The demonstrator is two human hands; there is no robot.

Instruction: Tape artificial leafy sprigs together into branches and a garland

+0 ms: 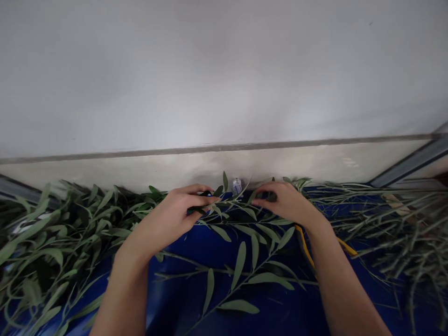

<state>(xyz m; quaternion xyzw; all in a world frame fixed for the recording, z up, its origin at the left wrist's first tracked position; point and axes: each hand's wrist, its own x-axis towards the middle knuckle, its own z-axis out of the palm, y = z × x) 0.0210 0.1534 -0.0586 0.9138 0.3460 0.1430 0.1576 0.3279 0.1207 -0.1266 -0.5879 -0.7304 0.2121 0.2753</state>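
Observation:
My left hand (178,207) is closed around part of a leafy green sprig (219,210), its fingertips pointing right. To the right, my right hand (283,200) pinches among the leaves at the sprig's other side, thumb and fingers close together. Just beyond the sprig, between both hands, stands a small white and blue item (237,185). Nearer me, a leafy branch (241,284) lies on the blue surface (171,298). What exactly each set of fingertips grips is partly hidden by leaves.
Leafy branches (52,252) are heaped at the left. Mostly bare stems (385,224) are piled at the right. A yellow-edged strip or handle (305,245) lies by my right forearm. Behind everything rises a pale wall (224,84), with grey metal bars (409,161) at the sides.

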